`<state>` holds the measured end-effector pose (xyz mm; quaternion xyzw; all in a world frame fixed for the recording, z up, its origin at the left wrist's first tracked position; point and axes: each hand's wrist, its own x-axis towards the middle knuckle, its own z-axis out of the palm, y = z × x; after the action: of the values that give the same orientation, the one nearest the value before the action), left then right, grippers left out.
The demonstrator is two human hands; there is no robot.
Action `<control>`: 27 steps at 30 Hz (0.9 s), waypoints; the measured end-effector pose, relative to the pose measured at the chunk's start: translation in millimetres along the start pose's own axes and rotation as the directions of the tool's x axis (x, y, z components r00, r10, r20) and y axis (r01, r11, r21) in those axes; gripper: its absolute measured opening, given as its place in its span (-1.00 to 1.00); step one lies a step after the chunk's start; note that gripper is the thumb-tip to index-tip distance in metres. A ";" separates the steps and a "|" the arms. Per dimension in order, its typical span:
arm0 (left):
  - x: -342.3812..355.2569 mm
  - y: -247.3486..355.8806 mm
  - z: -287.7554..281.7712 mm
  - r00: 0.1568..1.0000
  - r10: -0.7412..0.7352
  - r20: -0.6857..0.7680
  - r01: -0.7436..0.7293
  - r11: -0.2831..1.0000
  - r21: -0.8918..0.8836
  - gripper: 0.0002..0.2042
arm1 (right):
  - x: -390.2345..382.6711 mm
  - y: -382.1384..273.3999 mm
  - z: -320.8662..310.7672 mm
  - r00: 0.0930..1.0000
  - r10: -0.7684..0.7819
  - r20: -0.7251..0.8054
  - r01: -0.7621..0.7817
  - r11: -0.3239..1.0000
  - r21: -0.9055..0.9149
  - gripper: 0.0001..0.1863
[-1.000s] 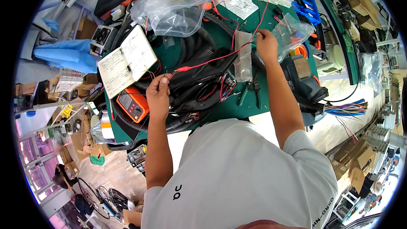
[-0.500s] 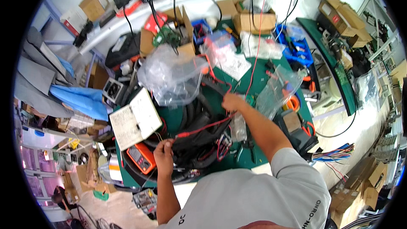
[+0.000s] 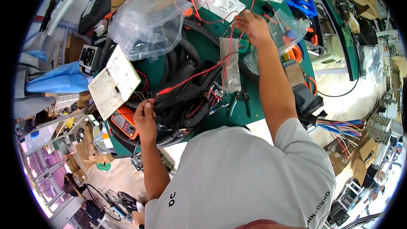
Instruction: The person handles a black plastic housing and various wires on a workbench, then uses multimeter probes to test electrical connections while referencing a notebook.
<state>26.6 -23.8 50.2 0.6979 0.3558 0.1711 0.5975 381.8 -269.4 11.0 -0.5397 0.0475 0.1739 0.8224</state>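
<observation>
My left hand is closed in a pinch beside the open notebook. Between its fingertips is a thin wire, right by the red clip of a test lead. Partly behind this hand lies an orange multimeter. From the clip, a red lead runs up to the right over a black cable bundle. My right hand, farther off, has its fingers closed on a red test lead. Its fingertips are small in view, so the exact grip is unclear.
A clear plastic bag lies on the cables. Pliers rest near the table's front edge. Orange tape, a blue tray and a bundle of coloured wires are on the right.
The view has tilted, so the table sits higher in the picture. My right hand has moved away and to the right with the red lead. My left hand stays by the notebook.
</observation>
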 end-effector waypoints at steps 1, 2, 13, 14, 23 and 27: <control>1.2 -2.8 -0.9 1.000 0.005 -0.001 -0.005 1.000 -0.006 -0.77 | -5.2 -1.6 -1.0 0.992 -0.108 -0.070 0.101 0.990 -0.102 -0.72; 2.1 -5.8 -2.4 1.000 0.011 -0.001 -0.011 1.000 -0.011 -0.76 | -11.0 0.7 -5.0 0.963 -0.208 -0.174 0.171 0.964 -0.206 -0.72; 2.5 -12.9 -6.8 0.999 -0.009 0.036 0.013 0.995 -0.104 -0.75 | -153.7 95.9 -40.5 0.963 -0.269 0.011 0.124 0.406 -0.906 -0.76; 3.5 -13.2 -7.9 0.999 0.004 0.047 0.001 0.994 -0.111 -0.75 | -168.0 99.7 -35.0 0.983 -0.176 0.060 0.129 0.410 -0.903 -0.74; 5.6 -12.8 -11.2 0.997 -0.002 0.072 0.015 0.983 -0.181 -0.75 | -185.9 140.8 2.1 0.986 0.100 -0.130 -0.146 0.899 -0.413 -0.55; 9.1 -15.8 -14.1 0.996 0.008 0.089 0.010 0.981 -0.195 -0.76 | -157.9 120.1 11.2 0.930 0.368 0.016 -0.355 0.908 -0.223 -0.52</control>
<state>18.9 -6.8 36.6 0.6427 0.3108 0.1736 0.6784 192.5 -253.5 -47.0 -0.6026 0.1035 0.3427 0.7132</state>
